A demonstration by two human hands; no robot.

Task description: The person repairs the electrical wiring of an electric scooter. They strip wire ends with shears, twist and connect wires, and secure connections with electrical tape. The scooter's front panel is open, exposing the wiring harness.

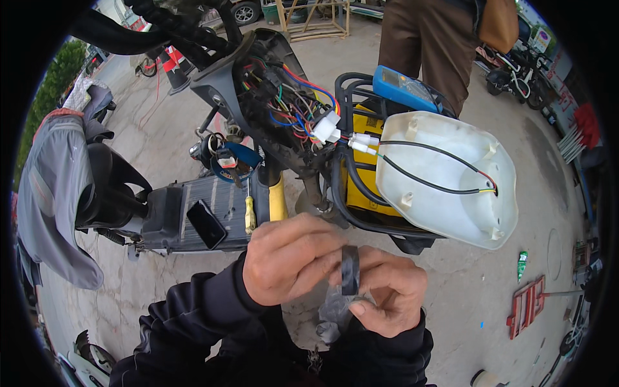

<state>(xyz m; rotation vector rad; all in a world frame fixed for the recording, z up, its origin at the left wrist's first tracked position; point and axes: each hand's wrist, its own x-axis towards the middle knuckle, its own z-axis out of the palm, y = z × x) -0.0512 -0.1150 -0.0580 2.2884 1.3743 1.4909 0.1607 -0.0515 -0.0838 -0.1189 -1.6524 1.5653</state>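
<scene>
My left hand (289, 257) and my right hand (389, 291) grip a roll of black tape (350, 269) from either side, fingers curled. A crumpled grey, see-through piece of plastic (330, 313) hangs below it. Beyond them, an open scooter front housing (220, 90) shows bundled coloured wires (290, 103) and white connectors (325, 129). A translucent white cover (438, 161), with two black cables attached, rests on a black rack (351, 180) over a yellow panel (358, 193). A blue multimeter (405, 89) lies on the rack. A yellow screwdriver (249, 219) and a black phone (206, 224) lie on the footboard (184, 200).
A person (419, 35) in brown trousers stands behind the rack. A grey cloth (55, 193) drapes the scooter's seat at left. Traffic cones (177, 68), a wooden frame (313, 19) and parked scooters (516, 80) stand behind. A red rack (525, 306) lies on the ground at right.
</scene>
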